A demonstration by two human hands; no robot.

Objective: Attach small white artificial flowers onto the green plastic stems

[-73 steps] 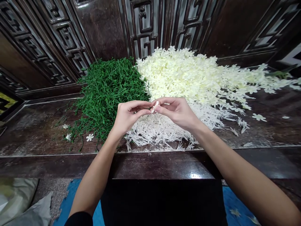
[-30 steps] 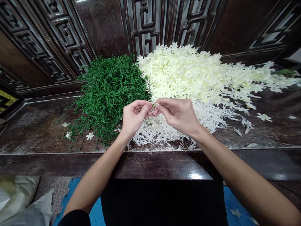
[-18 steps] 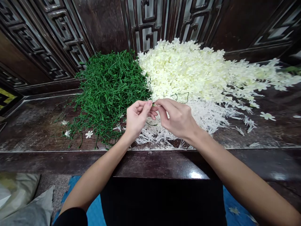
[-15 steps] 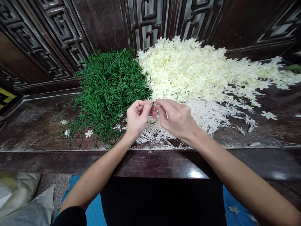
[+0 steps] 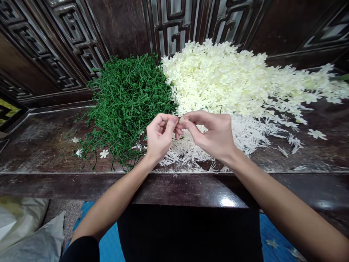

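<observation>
My left hand is closed in a pinch, thumb against the index finger, with a bit of green stem at its tips. Meeting it from the right, my right hand pinches something small and pale, mostly hidden by the fingers. Beyond the left hand lies a heap of green plastic stems. Behind the right hand rises a large pile of cream artificial flower heads. Thin white stamen pieces spread under and beside both hands. A thin dark-green stem shows just above the right hand.
A dark wooden bench carries the piles, with a carved lattice back behind them. Loose white flowers lie at the left, and another flower at the right. Pale sacks stand on the floor at lower left.
My right hand has turned and its knuckles have shifted right, with its fingertips still at the left hand's. The left hand has barely moved. The view has shifted slightly.
</observation>
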